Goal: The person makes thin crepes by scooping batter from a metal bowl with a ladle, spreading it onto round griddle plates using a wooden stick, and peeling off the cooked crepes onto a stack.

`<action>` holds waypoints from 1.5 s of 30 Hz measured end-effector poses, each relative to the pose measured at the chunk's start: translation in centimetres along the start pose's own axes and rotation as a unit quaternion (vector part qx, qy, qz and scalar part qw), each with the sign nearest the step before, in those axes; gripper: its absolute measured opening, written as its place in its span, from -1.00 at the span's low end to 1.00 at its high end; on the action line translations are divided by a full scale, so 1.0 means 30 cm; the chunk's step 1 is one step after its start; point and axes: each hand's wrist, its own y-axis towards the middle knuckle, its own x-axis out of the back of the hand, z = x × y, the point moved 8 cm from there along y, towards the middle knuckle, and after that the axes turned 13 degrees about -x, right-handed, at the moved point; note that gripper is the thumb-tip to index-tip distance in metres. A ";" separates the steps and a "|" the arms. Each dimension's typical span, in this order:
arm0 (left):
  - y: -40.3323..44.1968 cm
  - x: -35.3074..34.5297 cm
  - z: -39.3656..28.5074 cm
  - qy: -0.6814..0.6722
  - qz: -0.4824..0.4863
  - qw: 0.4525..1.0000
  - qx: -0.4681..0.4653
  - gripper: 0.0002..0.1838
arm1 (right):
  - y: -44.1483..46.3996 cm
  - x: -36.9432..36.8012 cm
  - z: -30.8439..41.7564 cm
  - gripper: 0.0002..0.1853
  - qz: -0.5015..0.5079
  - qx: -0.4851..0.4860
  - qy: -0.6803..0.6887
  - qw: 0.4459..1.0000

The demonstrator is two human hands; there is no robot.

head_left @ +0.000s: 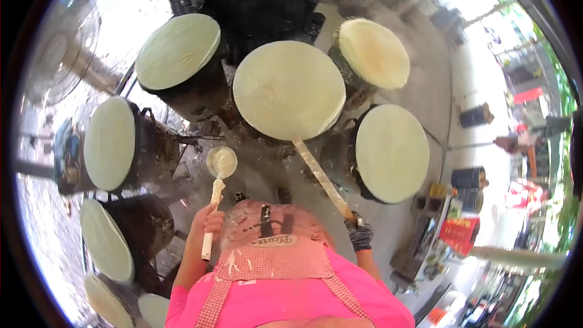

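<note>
My bare left hand is wrapped round the pale, batter-smeared handle of a ladle, whose bowl holds some whitish batter. In a dark striped glove, my right hand grips the lower end of a long flat wooden stick. The stick's far tip meets the near edge of a large round pale sheet on the griddle straight ahead. Right of it lies another round pale sheet on a dark drum-like stove. The ladle hangs short of the griddles, over the floor.
More drum stoves curve around me, with pale rounds at upper left, left and lower left. A yellower, raised-looking round is at upper right. A standing fan is far left; a cluttered bench stands right.
</note>
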 end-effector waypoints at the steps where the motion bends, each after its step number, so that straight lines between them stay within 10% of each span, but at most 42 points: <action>1: 0.000 0.004 0.033 -0.013 -0.002 1.000 -0.019 -0.67 | 0.046 0.007 0.027 -0.54 0.013 0.041 0.061 0.997; 9: -0.050 0.101 0.167 -0.035 0.006 0.992 -0.124 -0.71 | 0.377 -0.103 0.272 -0.66 0.098 0.153 0.119 0.976; 16: 0.156 -0.020 0.045 0.149 -0.117 0.968 -0.164 -0.86 | 0.408 -0.205 0.330 -0.76 0.195 -0.032 0.372 0.907; 22: 0.654 -0.389 0.013 0.380 -0.004 0.892 -0.244 -0.77 | 0.413 -0.229 0.396 -0.68 0.180 -0.021 0.443 0.878; 31: 0.849 -0.365 -0.036 0.428 -0.088 0.838 -0.326 -0.69 | 0.377 -0.212 0.564 -0.70 0.200 0.043 0.346 0.916; 34: 0.802 -0.354 -0.049 0.377 -0.099 0.868 -0.308 -0.71 | 0.347 -0.080 0.609 -0.68 0.027 0.100 -0.053 0.993; 38: 0.762 -0.347 -0.053 0.354 -0.104 0.885 -0.285 -0.76 | 0.403 -0.169 0.580 -0.65 0.040 0.120 0.082 0.989; 41: 0.765 -0.339 -0.065 0.327 -0.115 0.894 -0.283 -0.85 | 0.375 -0.340 0.554 -0.75 0.255 -0.013 0.294 0.921; 45: 0.626 -0.289 -0.138 0.178 0.017 0.982 -0.060 -0.86 | 0.216 -0.364 0.550 -0.88 0.428 -0.104 0.498 0.747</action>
